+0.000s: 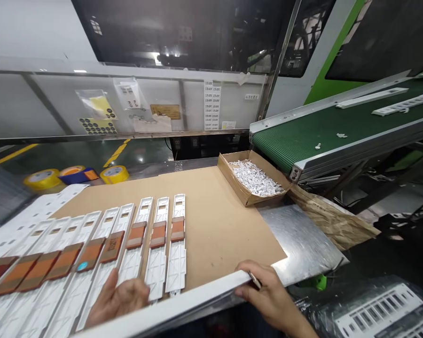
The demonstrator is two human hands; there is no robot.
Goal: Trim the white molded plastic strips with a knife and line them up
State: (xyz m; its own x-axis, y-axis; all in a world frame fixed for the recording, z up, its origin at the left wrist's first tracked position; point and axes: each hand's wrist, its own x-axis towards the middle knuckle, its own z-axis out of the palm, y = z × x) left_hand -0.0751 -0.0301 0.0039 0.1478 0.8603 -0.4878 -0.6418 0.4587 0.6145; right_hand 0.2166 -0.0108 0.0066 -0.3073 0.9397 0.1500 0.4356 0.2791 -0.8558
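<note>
A long white plastic panel [197, 298] lies aslant across the near edge of the table, seen nearly edge-on. At its far right end my right hand [268, 293] is closed, thumb and fingers on the panel's tip. A small metallic piece [254, 280] shows between those fingers; its kind I cannot make out. Behind the panel's left part, my left hand [121, 298] is palm up, thumb apart and fingers loosely curled, with nothing visible in it. The panel hides its lower edge. Just beyond it lie several white ribbed strips [176, 267] in a row, brown-orange blocks [178, 229] across them.
A cardboard box [232, 183] of small white bits stands at the back right, beside a green conveyor belt [303, 134] carrying white parts. Tape rolls [114, 174] sit at the back left. Cardboard [215, 225] covers the table. Bagged white panels [380, 310] lie lower right.
</note>
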